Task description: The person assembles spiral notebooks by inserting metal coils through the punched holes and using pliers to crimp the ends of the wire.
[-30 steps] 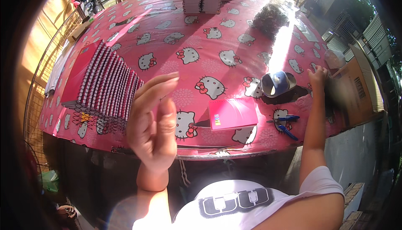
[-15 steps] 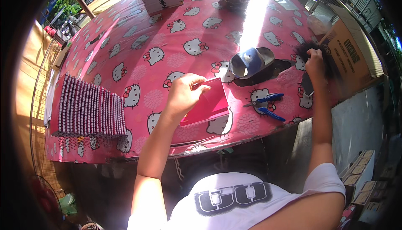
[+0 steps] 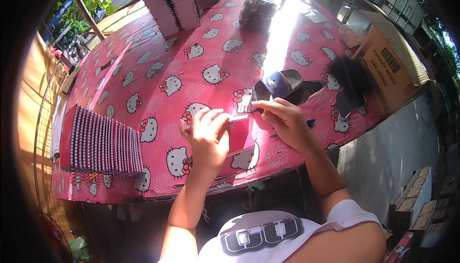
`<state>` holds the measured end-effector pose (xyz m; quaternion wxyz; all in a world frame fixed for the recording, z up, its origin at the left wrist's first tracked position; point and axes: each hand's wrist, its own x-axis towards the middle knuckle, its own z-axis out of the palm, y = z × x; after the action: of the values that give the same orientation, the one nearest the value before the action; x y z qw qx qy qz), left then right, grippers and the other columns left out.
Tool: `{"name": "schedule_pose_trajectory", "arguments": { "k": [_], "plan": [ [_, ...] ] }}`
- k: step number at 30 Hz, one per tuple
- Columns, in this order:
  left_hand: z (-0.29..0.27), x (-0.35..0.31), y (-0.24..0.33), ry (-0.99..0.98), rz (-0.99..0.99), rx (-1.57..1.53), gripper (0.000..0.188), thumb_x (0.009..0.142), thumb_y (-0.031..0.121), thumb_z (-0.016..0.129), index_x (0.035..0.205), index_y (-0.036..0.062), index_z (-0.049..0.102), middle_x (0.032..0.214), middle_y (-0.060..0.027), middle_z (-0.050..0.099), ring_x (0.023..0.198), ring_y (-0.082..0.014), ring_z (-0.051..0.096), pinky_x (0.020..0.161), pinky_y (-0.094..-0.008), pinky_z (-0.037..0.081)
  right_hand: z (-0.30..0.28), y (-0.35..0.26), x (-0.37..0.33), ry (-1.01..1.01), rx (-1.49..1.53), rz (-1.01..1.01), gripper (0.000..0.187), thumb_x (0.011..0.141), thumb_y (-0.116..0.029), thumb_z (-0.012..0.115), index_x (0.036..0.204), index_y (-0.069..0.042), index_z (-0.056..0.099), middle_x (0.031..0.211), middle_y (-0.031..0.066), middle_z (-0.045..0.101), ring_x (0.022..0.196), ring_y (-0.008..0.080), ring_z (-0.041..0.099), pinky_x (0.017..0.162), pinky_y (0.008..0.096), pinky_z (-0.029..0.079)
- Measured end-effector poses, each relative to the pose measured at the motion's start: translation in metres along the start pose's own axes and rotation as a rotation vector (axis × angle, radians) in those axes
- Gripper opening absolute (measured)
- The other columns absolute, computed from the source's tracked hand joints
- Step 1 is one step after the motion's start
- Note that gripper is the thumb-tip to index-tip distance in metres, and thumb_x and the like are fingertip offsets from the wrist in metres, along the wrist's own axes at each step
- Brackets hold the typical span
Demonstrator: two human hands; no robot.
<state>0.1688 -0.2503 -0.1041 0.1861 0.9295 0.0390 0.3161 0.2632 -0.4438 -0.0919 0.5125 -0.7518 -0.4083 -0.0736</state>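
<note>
My left hand [image 3: 209, 136] is closed on a small memo pad [image 3: 242, 136] with a pinkish-red cover, tilting its punched edge up off the table. My right hand [image 3: 286, 119] pinches a thin dark piece, apparently a binding coil [image 3: 258, 109], near the far right end of that edge. Whether the coil touches the pad I cannot tell. Behind the right hand, blue-handled pliers [image 3: 310, 122] are mostly hidden. A blue and grey slide sandal [image 3: 277, 85] lies just beyond. To the right is a fuzzy heap of black coils [image 3: 352, 78].
At the left stands a row of spiral-bound pads [image 3: 105, 141]. Tall stacks of bound pads [image 3: 172, 5] and a plastic-wrapped dark bundle [image 3: 258, 6] are at the back. An open cardboard box [image 3: 388, 66] stands right. A pink patterned cloth [image 3: 189, 74] covers the table.
My right hand has come from the black heap leftward to the pad, bringing a thin dark piece. My left hand has shifted its grip and tilted the pad's punched edge up.
</note>
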Motion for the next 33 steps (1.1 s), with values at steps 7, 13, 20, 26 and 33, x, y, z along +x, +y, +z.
{"name": "schedule_pose_trajectory", "arguments": {
  "k": [7,13,20,26,33],
  "plan": [
    [0.001,0.008,-0.011,0.065,0.05,-0.23,0.017,0.072,0.027,0.079,0.084,0.0169,0.071,0.079,0.0061,0.066,0.089,-0.0164,0.055,0.089,-0.0372,0.029,-0.015,0.01,0.054,0.076,-0.249,0.06,0.026,0.086,-0.005,0.062,0.112,-0.003,0.06,0.085,0.0135,0.06,0.076,0.0247,0.062,0.069,0.0352,0.049],
    [0.018,0.017,-0.008,0.111,0.097,-0.258,0.017,0.069,0.026,0.081,0.081,0.0181,0.072,0.076,0.0063,0.065,0.084,-0.0161,0.053,0.084,-0.0373,0.028,-0.141,0.12,0.205,0.177,-0.811,0.478,0.037,0.089,-0.032,0.062,0.115,-0.006,0.062,0.108,0.0185,0.066,0.104,0.0312,0.062,0.09,0.0403,0.047],
    [0.004,0.001,-0.018,0.121,0.06,-0.24,0.016,0.07,0.025,0.08,0.081,0.0163,0.072,0.08,0.0038,0.065,0.086,-0.016,0.053,0.087,-0.0392,0.027,-0.021,0.0,0.107,-0.12,-0.277,0.063,0.02,0.088,-0.02,0.066,0.092,-0.001,0.071,0.067,0.0047,0.063,0.063,0.0067,0.057,0.057,0.0235,0.045],
    [0.004,0.005,-0.004,0.116,0.061,-0.325,0.021,0.073,0.037,0.076,0.081,0.0175,0.072,0.082,0.0026,0.066,0.087,-0.0173,0.052,0.088,-0.0416,0.026,0.018,-0.012,0.007,-0.03,0.003,0.199,0.012,0.084,-0.01,0.072,0.088,-0.001,0.066,0.075,0.0013,0.06,0.062,0.0042,0.054,0.054,0.0208,0.042],
    [0.002,0.004,-0.006,0.124,0.044,-0.311,0.018,0.074,0.035,0.076,0.08,0.0177,0.072,0.081,0.0027,0.066,0.086,-0.0176,0.051,0.088,-0.0415,0.025,0.012,-0.004,0.018,-0.156,0.242,0.349,0.01,0.083,-0.006,0.072,0.09,0.0,0.069,0.077,0.002,0.06,0.066,0.0046,0.055,0.058,0.0211,0.045]
  ]
}}
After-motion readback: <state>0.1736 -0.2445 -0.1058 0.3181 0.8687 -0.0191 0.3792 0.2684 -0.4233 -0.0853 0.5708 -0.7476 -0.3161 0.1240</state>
